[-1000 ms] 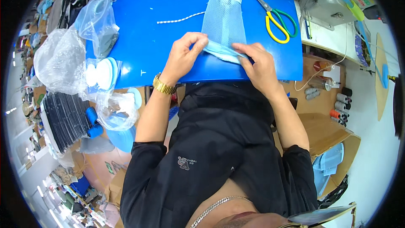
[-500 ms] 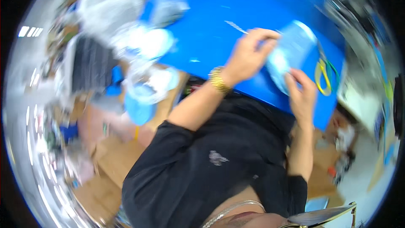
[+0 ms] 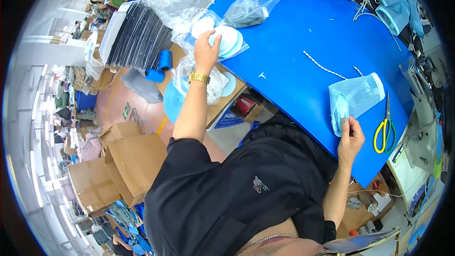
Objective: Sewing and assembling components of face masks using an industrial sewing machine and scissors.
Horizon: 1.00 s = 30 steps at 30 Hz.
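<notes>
My left hand, with a gold watch on the wrist, reaches over round white and pale-blue discs on a clear plastic bag at the table's left edge. Its thumb and fingers are apart at the discs; whether they grip one I cannot tell. My right hand pinches the near edge of a light-blue mesh pouch, which lies on the blue table. A black-and-white cord lies beyond the pouch. Right of my right hand are scissors with yellow and green handles.
More clear bags sit along the table's far left. Blue mesh pieces and cords are heaped at the far right. Left of me are a stack of dark sheets, blue thread spools, a blue roll and cardboard boxes.
My left hand has left the pouch and moved left to the discs. The pouch, earlier raised between both hands, now lies on the table, still pinched by my right hand.
</notes>
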{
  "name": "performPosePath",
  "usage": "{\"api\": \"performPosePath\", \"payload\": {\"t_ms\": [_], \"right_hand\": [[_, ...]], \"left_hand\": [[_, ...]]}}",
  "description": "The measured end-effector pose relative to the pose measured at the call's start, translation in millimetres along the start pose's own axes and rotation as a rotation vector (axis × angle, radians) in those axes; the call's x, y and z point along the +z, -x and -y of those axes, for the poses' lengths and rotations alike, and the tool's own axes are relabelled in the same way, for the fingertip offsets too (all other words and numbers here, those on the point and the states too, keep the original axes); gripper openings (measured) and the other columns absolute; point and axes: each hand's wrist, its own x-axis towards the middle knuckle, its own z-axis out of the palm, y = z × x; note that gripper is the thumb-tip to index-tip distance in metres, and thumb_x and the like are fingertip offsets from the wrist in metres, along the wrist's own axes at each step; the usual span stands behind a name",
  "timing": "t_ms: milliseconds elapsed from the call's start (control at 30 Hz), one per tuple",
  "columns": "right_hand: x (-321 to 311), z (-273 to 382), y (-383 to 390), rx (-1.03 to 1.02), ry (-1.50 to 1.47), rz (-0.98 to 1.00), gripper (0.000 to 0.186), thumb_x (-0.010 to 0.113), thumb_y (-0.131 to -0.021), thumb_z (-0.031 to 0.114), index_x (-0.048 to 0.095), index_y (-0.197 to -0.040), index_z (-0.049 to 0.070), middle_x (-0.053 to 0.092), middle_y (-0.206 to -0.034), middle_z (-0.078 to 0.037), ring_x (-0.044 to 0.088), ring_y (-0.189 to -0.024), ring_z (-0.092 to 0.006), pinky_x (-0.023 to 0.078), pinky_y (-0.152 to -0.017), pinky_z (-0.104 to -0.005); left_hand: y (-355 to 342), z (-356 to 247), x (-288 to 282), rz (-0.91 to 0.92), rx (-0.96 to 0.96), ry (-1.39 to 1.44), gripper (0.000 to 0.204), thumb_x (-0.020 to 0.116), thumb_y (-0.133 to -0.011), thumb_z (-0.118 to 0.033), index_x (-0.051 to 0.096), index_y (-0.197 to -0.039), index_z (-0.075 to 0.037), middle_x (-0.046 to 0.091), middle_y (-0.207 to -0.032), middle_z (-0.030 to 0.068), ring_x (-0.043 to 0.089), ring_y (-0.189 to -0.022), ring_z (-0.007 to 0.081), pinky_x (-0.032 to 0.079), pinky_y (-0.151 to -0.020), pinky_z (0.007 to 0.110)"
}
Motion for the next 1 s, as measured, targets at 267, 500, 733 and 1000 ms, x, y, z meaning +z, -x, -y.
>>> {"api": "performPosePath", "payload": {"t_ms": [267,500,733,1000], "right_hand": [[2.6,-3.4,2.1,-0.025,0.033,-0.008,0.019,0.066,-0.089,0.013,0.067,-0.1,-0.002,0.065,-0.08,-0.003,0.056,-0.074,-0.0091,0.044,-0.066,-0.0229],[2.5,-2.8,2.2,-0.043,0.057,-0.02,0.019,0.067,-0.088,0.014,0.067,-0.099,-0.002,0.066,-0.08,-0.005,0.058,-0.073,-0.0104,0.045,-0.066,-0.0238],[1.4,-2.7,1.8,-0.055,0.095,-0.02,0.02,0.067,-0.088,0.014,0.067,-0.099,-0.002,0.066,-0.081,-0.006,0.058,-0.074,-0.0112,0.046,-0.067,-0.0244],[1.8,2.8,2.1,-0.046,0.116,-0.013,0.021,0.068,-0.087,0.016,0.067,-0.098,-0.002,0.066,-0.08,-0.006,0.058,-0.074,-0.011,0.046,-0.067,-0.0245]], "left_hand": [[-24.9,60.8,12.3,0.229,-0.461,-0.013,0.071,0.079,-0.069,-0.046,0.063,-0.112,0.008,0.068,-0.096,0.0175,0.065,-0.086,0.0231,0.051,-0.078,0.032],[-18.7,79.3,27.6,0.015,-0.392,0.273,0.04,0.082,-0.07,-0.029,0.069,-0.09,0.003,0.07,-0.083,0.0093,0.062,-0.07,0.0137,0.05,-0.066,0.028],[-18.0,59.0,20.4,-0.029,-0.457,0.206,0.023,0.076,-0.077,-0.024,0.073,-0.083,-0.002,0.069,-0.073,0.0061,0.06,-0.064,0.0131,0.047,-0.06,0.028],[-19.7,48.7,17.3,-0.174,-0.191,0.188,0.016,0.069,-0.084,-0.017,0.073,-0.09,-0.003,0.07,-0.079,0.0098,0.063,-0.067,0.0168,0.049,-0.065,0.029]]}}
